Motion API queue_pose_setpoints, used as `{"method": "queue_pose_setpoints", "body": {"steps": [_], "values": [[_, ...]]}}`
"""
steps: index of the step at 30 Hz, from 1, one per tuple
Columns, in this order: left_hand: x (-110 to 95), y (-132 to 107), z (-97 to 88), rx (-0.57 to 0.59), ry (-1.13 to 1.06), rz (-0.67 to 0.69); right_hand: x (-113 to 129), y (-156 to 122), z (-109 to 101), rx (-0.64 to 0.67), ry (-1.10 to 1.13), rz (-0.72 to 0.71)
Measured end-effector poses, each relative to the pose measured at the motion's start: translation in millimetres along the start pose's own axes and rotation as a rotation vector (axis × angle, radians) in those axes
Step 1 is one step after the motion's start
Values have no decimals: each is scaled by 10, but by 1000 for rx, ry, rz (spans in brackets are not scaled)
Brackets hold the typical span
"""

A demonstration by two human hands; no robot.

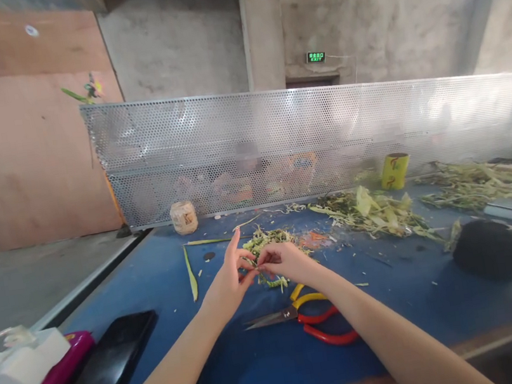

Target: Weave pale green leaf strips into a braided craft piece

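Observation:
My left hand (231, 280) is closed in a pinch, with one finger raised. Against its fingertips, my right hand (286, 263) pinches too. Between them is a thin green plant strip, mostly hidden by the fingers. Just below and behind the fingers lies a short curled piece of green plant braid (276, 282); whether it joins the held strip I cannot tell. Behind the hands is a heap of shredded green plant scraps (270, 237). Scissors with red and yellow handles (320, 317) lie under my right forearm, blades pointing left.
A roll of pale twine (183, 218) and long leaf strips (191, 272) sit left on the blue table (245, 379). Leaf piles (369, 213), a yellow tube (395, 171) and a black fuzzy object (490, 249) are right. A black phone-like slab (117, 360) lies left. A perforated metal panel (210, 141) stands behind.

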State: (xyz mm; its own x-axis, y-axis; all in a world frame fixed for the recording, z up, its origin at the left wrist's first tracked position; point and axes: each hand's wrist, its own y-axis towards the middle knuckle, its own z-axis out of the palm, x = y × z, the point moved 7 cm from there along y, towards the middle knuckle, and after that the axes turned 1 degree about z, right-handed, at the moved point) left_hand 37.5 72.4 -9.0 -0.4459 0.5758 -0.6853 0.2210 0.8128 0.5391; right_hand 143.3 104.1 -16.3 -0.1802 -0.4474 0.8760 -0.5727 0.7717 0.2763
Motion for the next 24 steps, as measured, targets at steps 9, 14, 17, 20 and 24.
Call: {"method": "queue_pose_setpoints", "body": {"steps": [9,14,17,20,24], "values": [[-119,9,-14,33,322,134,132,-502,-1459,-1025,-697,157],[-195,-19,123,219,513,319,-180,-468,-1457,-750,-873,576],[-194,-41,204,293,611,360,-78,-216,-1080,-522,-901,284],[-193,-36,236,303,666,374,-4,-96,-728,-289,-847,76],[-148,-8,231,268,618,335,-74,-109,-515,-108,-756,67]]}}
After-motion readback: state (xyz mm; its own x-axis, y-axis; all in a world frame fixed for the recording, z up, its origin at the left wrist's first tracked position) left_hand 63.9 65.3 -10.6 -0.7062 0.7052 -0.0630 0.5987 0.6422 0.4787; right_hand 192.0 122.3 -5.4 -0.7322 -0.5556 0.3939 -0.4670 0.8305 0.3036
